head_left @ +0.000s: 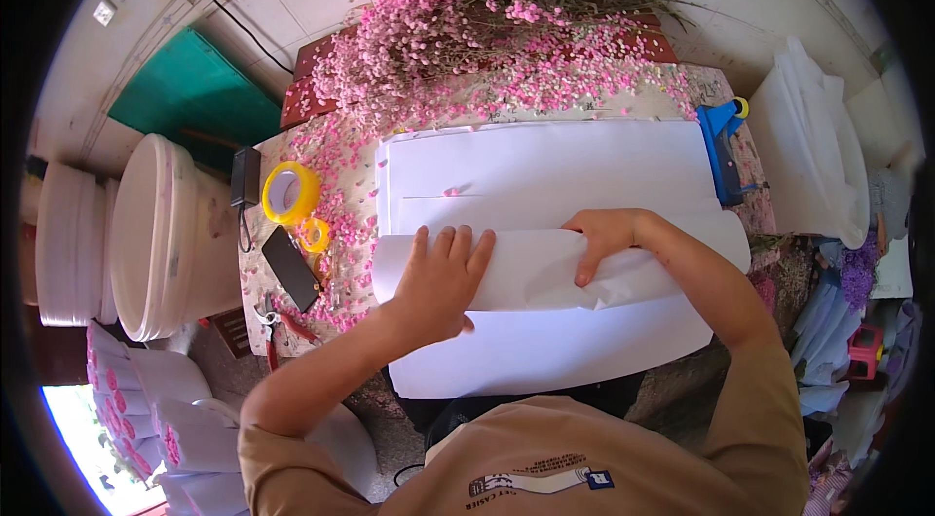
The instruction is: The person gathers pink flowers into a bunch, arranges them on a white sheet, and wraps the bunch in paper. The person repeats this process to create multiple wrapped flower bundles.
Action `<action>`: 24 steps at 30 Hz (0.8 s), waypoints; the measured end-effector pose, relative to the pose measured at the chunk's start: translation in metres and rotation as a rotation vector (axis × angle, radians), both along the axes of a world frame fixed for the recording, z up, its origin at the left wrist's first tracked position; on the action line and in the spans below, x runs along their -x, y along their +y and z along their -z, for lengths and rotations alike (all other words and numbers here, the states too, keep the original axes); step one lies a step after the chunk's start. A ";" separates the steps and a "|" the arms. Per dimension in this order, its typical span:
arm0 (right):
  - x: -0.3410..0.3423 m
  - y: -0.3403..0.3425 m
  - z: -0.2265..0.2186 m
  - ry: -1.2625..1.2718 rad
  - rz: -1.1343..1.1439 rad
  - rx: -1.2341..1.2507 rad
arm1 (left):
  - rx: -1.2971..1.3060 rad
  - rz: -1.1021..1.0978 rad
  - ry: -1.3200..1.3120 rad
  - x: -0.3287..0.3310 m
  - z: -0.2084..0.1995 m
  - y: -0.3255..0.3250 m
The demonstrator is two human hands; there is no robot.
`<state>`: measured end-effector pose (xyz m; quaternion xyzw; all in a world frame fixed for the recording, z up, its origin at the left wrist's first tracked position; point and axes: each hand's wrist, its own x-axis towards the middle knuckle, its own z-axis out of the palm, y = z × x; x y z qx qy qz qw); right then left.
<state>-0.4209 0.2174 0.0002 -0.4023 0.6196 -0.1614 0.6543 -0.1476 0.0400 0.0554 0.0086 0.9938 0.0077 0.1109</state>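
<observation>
A rolled white paper sheet (531, 268) lies crosswise on a stack of white paper sheets (545, 165) on the table before me. My left hand (443, 273) rests on the left part of the roll, its fingers stretched out and a little apart. On the roll's middle my right hand (609, 234) grips the paper, fingers bent at the far side and thumb on the near side. A small crease shows beside that thumb. The near sheet of the stack hangs toward my lap. A few pink petals lie on the paper.
Pink flowers (419, 29) heap along the table's back. At left are yellow tape rolls (290, 193), a black phone (291, 268), red-handled pliers (273, 331) and a black power adapter (245, 175). A blue tape dispenser (719, 151) stands right. White buckets (151, 239) stand beyond the left edge.
</observation>
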 end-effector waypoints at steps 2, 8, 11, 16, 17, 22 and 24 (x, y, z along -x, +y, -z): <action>-0.004 0.009 0.006 0.107 0.022 0.202 | -0.041 0.024 0.072 0.003 0.017 -0.006; -0.073 0.054 -0.032 1.071 -0.182 0.593 | -0.199 0.042 -0.062 0.023 0.020 -0.028; -0.087 0.061 -0.027 1.090 -0.151 0.489 | -0.185 0.078 -0.089 0.027 0.020 -0.026; -0.044 0.025 -0.023 0.748 -0.083 0.333 | -0.348 -0.041 -0.482 0.071 0.015 -0.061; -0.023 0.016 -0.019 0.549 -0.056 0.276 | -0.351 -0.073 -0.552 0.092 0.013 -0.065; 0.011 0.014 -0.004 0.715 -0.070 0.286 | -0.316 -0.097 -0.651 0.151 0.041 -0.077; 0.006 0.005 -0.010 0.635 -0.064 0.242 | -0.358 -0.123 -0.627 0.137 0.042 -0.085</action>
